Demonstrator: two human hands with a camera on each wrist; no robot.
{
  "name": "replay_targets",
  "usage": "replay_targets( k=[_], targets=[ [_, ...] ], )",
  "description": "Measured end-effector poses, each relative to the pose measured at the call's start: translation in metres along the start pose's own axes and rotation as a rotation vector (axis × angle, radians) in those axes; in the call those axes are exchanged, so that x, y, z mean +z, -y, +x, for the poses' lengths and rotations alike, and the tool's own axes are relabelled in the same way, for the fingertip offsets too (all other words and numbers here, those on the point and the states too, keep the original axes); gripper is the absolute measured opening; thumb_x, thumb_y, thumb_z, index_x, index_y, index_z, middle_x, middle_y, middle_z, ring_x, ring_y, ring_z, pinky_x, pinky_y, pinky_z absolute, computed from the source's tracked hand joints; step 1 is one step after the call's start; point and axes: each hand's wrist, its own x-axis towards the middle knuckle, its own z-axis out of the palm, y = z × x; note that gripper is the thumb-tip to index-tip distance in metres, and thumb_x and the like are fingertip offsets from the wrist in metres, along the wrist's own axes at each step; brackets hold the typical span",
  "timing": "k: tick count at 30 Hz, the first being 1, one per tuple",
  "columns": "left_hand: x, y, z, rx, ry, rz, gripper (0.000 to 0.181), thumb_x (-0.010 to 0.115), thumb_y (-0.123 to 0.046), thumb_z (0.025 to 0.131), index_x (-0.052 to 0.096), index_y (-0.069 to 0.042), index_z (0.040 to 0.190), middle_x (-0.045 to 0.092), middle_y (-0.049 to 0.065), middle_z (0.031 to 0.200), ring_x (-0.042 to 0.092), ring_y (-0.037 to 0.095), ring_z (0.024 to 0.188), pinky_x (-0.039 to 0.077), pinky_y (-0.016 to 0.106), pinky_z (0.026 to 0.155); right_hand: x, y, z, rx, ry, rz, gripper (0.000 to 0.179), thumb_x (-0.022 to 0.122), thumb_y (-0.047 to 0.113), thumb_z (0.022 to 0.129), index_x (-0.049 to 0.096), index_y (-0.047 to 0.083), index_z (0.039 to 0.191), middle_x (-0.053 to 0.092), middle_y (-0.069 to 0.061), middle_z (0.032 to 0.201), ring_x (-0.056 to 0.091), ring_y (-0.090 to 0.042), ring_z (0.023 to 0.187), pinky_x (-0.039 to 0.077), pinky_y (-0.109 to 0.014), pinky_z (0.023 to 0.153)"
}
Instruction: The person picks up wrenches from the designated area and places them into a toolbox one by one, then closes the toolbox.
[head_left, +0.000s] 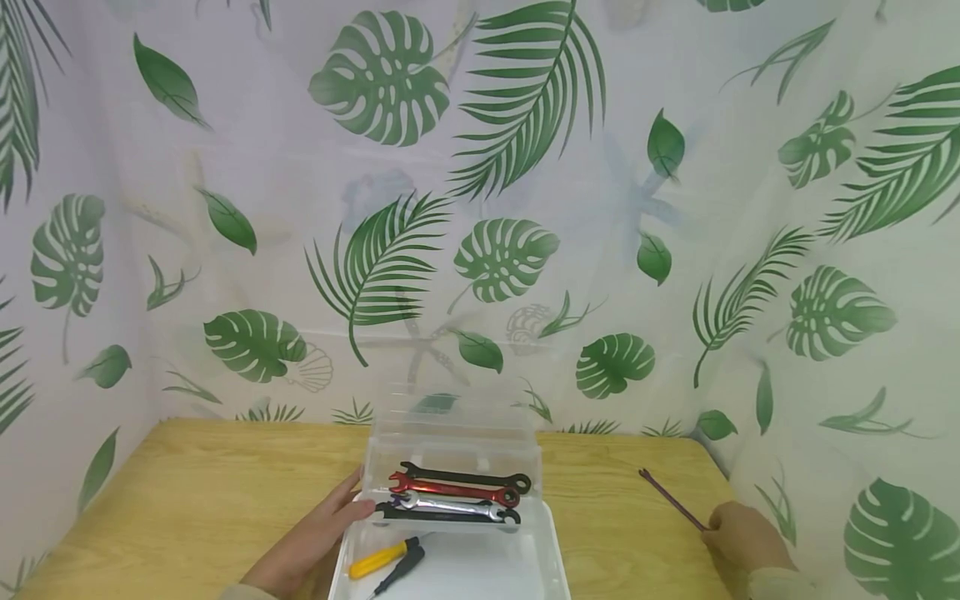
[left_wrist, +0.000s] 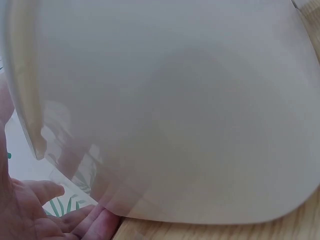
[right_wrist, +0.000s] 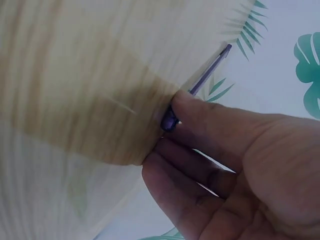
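Observation:
A white plastic toolbox (head_left: pixel 557 554) stands open at the front of the table, its clear lid (head_left: pixel 453 429) raised at the back. Across its clear raised tray (head_left: pixel 531 467) lie several wrenches: black, red (head_left: pixel 453 488) and silver. Below, in the white base, are a yellow-handled screwdriver (head_left: pixel 378 560) and a black-handled screwdriver (head_left: pixel 401 571). My left hand (head_left: pixel 311 533) holds the toolbox's left side, thumb at the tray's corner and fingers along the outside. Off to the right, my right hand (head_left: pixel 742 533) pinches a slim purple wrench (right_wrist: pixel 205 75) by one end; its forked end points away.
A wood-grain table (head_left: pixel 225 475) lies under everything. White curtains with green leaves (head_left: pixel 502 258) rise behind the table and along both sides. The table's right edge runs close to my right hand.

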Motion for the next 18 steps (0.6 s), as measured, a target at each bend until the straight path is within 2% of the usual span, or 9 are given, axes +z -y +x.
replay_targets(
  k=[7, 14, 18],
  targets=[
    [-0.0018, -0.0019, -0.0035, 0.003, -0.005, 0.002, 0.095, 0.059, -0.066, 0.095, 0.019, -0.020, 0.167, 0.027, 0.027, 0.165, 0.027, 0.057, 0.147, 0.022, 0.084, 0.108, 0.0062, 0.0036, 0.0032, -0.017, -0.098, -0.043, 0.006, 0.074, 0.006, 0.084, 0.073, 0.000, 0.082, 0.072, -0.017, 0.085, 0.068, -0.039, 0.082, 0.056, -0.059, 0.080],
    [-0.0009, -0.0017, -0.0034, 0.012, -0.014, -0.005, 0.094, 0.059, -0.066, 0.095, 0.021, -0.018, 0.166, 0.030, 0.028, 0.164, 0.030, 0.056, 0.145, 0.025, 0.081, 0.109, 0.0049, 0.0059, 0.0017, 0.036, -0.088, 0.025, 0.009, 0.070, 0.005, 0.085, 0.073, -0.004, 0.086, 0.072, -0.021, 0.088, 0.067, -0.045, 0.085, 0.055, -0.062, 0.082],
    [-0.0021, 0.0003, -0.0034, 0.026, -0.014, -0.012, 0.094, 0.061, -0.065, 0.094, 0.022, -0.020, 0.166, 0.031, 0.027, 0.164, 0.032, 0.055, 0.145, 0.026, 0.080, 0.110, 0.0067, 0.0064, -0.0017, 0.088, -0.043, 0.087, 0.013, 0.069, 0.008, 0.084, 0.071, -0.004, 0.088, 0.071, -0.019, 0.088, 0.067, -0.041, 0.083, 0.055, -0.060, 0.079]
  ],
)
